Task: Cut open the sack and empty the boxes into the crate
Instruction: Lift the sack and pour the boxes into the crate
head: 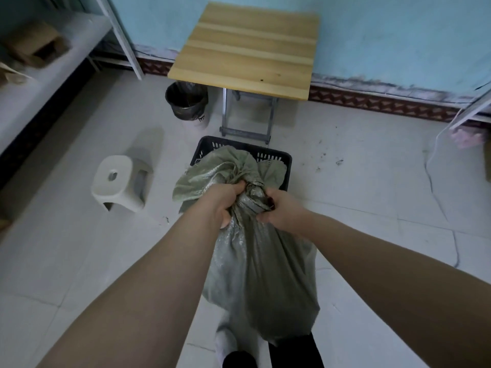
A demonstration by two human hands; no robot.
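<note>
Two hands are clenching the gathered neck of a grey-green woven sack (265, 274). The left hand (225, 203) is gripping it from one side and the right hand (281, 211) is grasping it from the other, fingers curled tight into the cloth. The sack's body is hanging or standing just below them, in front of the person's feet. Its loose top is flopping over the near rim of the black slatted crate (212, 144) on the tiled floor (358, 187). The work appears to be sitting at its first step: the sack is being positioned at the crate, not yet cut, its neck looking bunched or knotted shut. The next move is likely calling for a blade or scissors, and none is showing. Beyond the crate, a folding wooden table (247, 49), a lined bin (186, 102) and a white stool (119, 181) are standing near. The boxes are lying hidden inside the sack and cloth is covering most of the crate's inside. Whether the sack's base is touching the floor is impossible to tell.
</note>
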